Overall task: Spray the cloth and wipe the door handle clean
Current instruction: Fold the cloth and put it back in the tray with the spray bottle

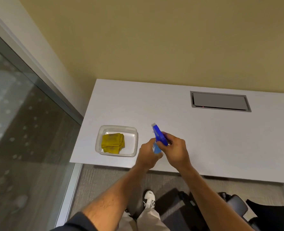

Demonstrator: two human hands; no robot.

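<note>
Lettering on the blue plastic spray bottle point(158, 139) is too blurred to read. Left hand point(148, 153) grips its body, right hand point(175, 150) closes on its head. Folded yellow cloth point(113, 143), seemingly stained, lies in a clear plastic tub point(133, 130) on the white table point(204, 134).

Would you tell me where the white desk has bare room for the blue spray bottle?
Bare white desk lies right of both hands, below the grey cable hatch. More between clear plastic tub and back edge. Crowded: left hand, right hand, blue spray bottle.
</note>
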